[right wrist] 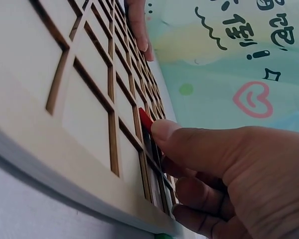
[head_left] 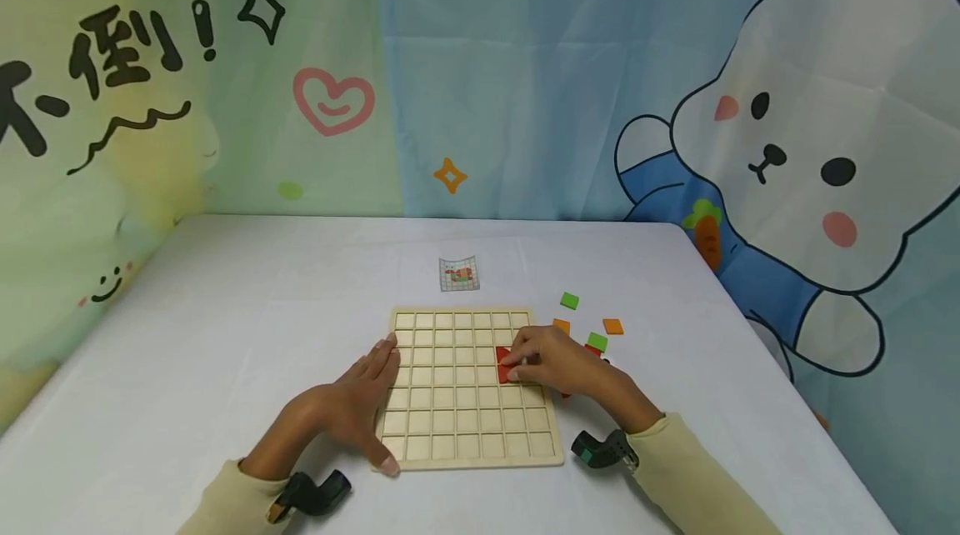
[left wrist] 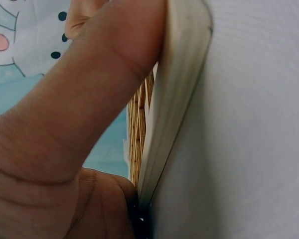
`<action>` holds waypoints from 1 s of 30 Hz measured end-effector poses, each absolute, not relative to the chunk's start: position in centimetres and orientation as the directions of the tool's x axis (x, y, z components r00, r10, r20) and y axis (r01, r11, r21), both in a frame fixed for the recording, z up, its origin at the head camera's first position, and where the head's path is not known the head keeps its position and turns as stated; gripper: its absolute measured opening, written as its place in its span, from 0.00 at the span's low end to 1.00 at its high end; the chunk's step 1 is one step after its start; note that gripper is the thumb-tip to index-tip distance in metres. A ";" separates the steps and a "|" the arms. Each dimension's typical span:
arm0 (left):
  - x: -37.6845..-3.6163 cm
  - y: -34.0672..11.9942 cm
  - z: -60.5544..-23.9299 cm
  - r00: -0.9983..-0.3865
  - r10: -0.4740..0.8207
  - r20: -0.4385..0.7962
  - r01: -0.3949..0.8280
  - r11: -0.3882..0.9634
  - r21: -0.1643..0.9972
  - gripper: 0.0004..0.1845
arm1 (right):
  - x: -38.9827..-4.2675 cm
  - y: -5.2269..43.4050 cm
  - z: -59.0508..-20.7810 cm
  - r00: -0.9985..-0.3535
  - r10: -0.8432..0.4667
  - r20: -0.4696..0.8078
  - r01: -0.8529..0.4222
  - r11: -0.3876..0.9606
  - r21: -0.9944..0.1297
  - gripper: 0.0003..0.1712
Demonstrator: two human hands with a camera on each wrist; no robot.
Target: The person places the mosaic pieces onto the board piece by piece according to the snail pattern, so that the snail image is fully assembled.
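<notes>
Both sleeved forearms enter from the near edge of the white table [head_left: 225, 310]. Left hand [head_left: 360, 406] lies flat, fingers straight, against the left edge of the wooden grid board [head_left: 450, 427], thumb at its near corner. Right hand [head_left: 555, 364] rests over the board's right side, fingertips pinching a red tile [head_left: 503, 362] down on a cell in the right half of the grid. Beyond the right hand lie loose green tiles [head_left: 569, 300] and orange tiles [head_left: 612, 326]. Farther back, a small pattern card [head_left: 459, 273] lies flat before the cartoon backdrop [head_left: 787, 102].
</notes>
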State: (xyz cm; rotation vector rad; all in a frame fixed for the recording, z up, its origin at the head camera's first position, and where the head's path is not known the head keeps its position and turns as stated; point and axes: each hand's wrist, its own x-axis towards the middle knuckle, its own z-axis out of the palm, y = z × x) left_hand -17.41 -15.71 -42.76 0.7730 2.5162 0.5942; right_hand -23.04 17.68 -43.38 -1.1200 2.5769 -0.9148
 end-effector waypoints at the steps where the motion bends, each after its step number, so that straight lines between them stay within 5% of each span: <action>1: -17.4 -15.7 -42.8 -0.747 0.602 -0.281 0.413 0.752 0.514 0.78 | -23.0 17.7 -43.4 -0.696 -0.714 0.071 -0.599 0.524 -0.605 0.12; 30: -17.6 -15.7 -42.8 -0.750 0.602 -0.275 0.419 0.754 0.506 0.79 | -23.3 18.0 -43.3 -0.773 -0.634 0.035 -0.509 0.587 -0.629 0.12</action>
